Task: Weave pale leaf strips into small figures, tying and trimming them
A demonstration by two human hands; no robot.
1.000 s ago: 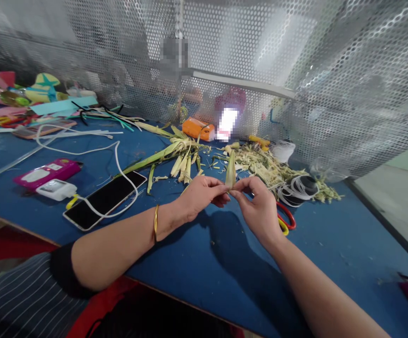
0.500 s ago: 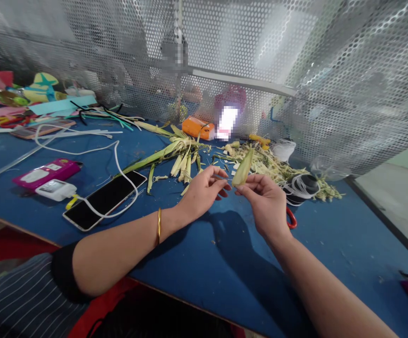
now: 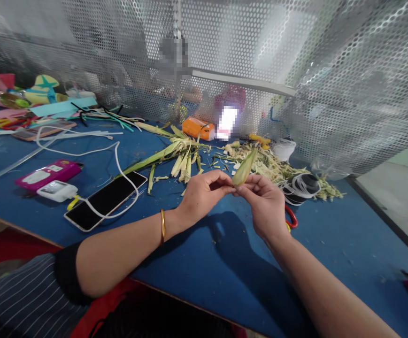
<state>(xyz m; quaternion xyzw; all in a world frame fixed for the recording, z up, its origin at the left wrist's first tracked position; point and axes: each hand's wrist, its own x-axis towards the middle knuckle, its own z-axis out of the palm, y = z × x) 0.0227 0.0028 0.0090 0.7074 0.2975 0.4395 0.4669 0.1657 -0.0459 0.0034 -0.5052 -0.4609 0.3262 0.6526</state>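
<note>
A pale green piece of corn husk point(image 3: 245, 169) stands upright over the table, its tip pointing up and a little right. My right hand point(image 3: 265, 204) pinches its lower end between thumb and fingers. From the other side my left hand point(image 3: 204, 197), with a gold bangle point(image 3: 162, 227) on its wrist, closes thumb and fingers at the same lower end; the exact contact is small and partly hidden. Red-handled scissors point(image 3: 291, 217) lie partly hidden behind my right wrist. A spool of white cord point(image 3: 301, 188) stands just beyond that hand.
Long corn husks point(image 3: 168, 152) and a heap of husk scraps point(image 3: 274, 164) lie on the blue table point(image 3: 196, 267). At left are a phone point(image 3: 107, 199), a magenta power bank point(image 3: 49, 174) and a white cable point(image 3: 116, 155). An orange packet point(image 3: 198, 128) rests by the perforated metal screen point(image 3: 232, 47).
My left hand has moved right and closed its fingers at the base of the corn husk. The right hand keeps its pinch on the husk, almost unmoved.
</note>
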